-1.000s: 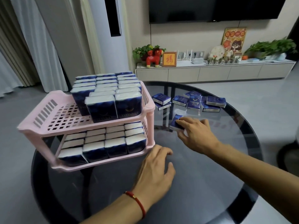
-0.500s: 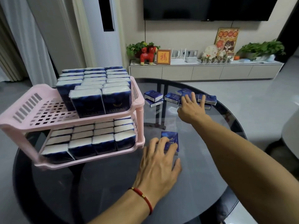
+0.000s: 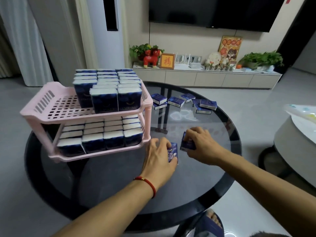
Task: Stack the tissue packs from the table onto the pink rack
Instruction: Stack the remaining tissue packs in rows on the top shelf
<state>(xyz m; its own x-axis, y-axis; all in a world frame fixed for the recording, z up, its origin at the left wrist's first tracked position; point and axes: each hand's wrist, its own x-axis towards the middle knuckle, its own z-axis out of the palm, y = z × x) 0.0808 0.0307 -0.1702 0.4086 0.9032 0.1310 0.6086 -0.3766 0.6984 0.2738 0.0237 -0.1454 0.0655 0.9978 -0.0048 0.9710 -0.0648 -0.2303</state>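
Observation:
A pink two-tier rack [image 3: 34,112] stands on the left of the round glass table [image 3: 196,182]. Both tiers hold rows of upright blue tissue packs [image 3: 104,101]; the left part of the upper tier is bare. My left hand [image 3: 159,158] grips one blue tissue pack [image 3: 172,151] on the glass, just right of the rack's lower tier. Close beside it, my right hand [image 3: 201,144] curls round a second tissue pack [image 3: 187,145]. Several loose packs [image 3: 184,101] lie at the table's far side.
A white round stool or table [image 3: 295,142] stands to the right of the glass table. Behind are a low TV cabinet [image 3: 205,77] with ornaments and plants, and a tall white air conditioner [image 3: 109,31]. My foot in a slipper [image 3: 212,221] shows below the table edge.
My right hand has come back from the far pile with a second pack and now sits beside my left hand. My left hand's fingers have curled round the first pack.

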